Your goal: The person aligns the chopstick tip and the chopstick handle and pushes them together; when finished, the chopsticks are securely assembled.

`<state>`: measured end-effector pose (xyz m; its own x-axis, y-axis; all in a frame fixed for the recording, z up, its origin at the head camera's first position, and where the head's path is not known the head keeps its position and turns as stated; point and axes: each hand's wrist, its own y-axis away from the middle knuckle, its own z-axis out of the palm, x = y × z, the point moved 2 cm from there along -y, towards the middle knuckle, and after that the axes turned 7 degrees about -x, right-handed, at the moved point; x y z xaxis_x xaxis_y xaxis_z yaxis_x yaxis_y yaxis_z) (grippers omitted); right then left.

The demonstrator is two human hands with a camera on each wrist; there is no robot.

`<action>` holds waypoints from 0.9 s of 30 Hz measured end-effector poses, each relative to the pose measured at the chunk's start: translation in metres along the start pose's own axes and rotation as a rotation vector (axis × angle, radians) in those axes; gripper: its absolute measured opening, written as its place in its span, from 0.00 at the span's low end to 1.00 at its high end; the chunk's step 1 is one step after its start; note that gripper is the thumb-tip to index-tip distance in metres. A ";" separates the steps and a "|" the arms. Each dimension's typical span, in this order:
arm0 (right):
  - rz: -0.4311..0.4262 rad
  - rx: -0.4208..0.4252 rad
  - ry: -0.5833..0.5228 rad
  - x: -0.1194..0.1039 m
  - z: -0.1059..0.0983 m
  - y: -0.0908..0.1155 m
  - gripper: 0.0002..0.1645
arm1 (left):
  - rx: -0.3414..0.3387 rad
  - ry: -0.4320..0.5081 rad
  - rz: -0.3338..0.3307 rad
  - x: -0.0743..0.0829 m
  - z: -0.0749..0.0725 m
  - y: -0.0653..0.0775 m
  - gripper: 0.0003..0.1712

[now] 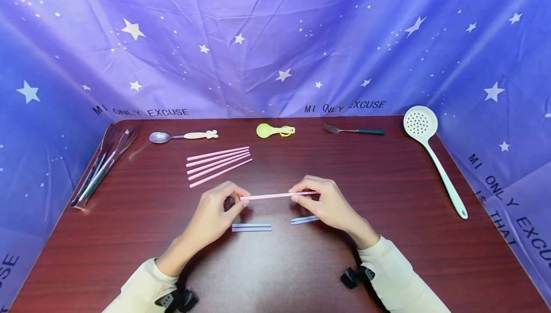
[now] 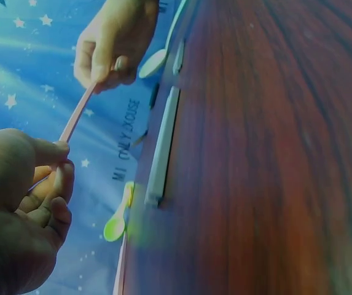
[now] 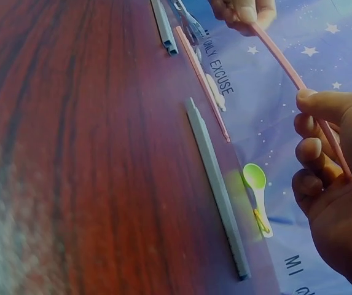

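Between my two hands a slim pink straw (image 1: 269, 196) is held roughly level above the table. My left hand (image 1: 219, 205) pinches its left end between thumb and fingertips. With thumb and fingers my right hand (image 1: 324, 201) pinches it further along, and the right end sticks out past the fingers. In the right wrist view the straw (image 3: 280, 56) bows slightly. Below the hands lie two short blue straw pieces (image 1: 251, 227) side by side near the left hand. Another blue pair (image 1: 303, 219) is partly hidden by the right hand.
Several pink straws (image 1: 218, 163) lie fanned beyond my left hand. Along the back are a spoon (image 1: 160, 137), a green measuring spoon (image 1: 264, 130) and a fork (image 1: 370, 131). A white skimmer (image 1: 443, 169) lies at right, a clear packet of long utensils (image 1: 101, 169) at left.
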<state>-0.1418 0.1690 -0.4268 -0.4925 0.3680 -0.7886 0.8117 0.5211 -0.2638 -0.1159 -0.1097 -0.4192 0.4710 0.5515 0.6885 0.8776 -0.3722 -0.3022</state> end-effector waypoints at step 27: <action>0.081 -0.060 0.007 0.021 -0.021 0.022 0.07 | 0.269 -0.056 -0.176 -0.080 -0.050 0.032 0.08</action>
<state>-0.1410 0.2040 -0.4376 -0.4284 0.4159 -0.8022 0.8287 0.5347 -0.1654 -0.1301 -0.2030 -0.4516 0.3076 0.6326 0.7108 0.9346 -0.0607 -0.3504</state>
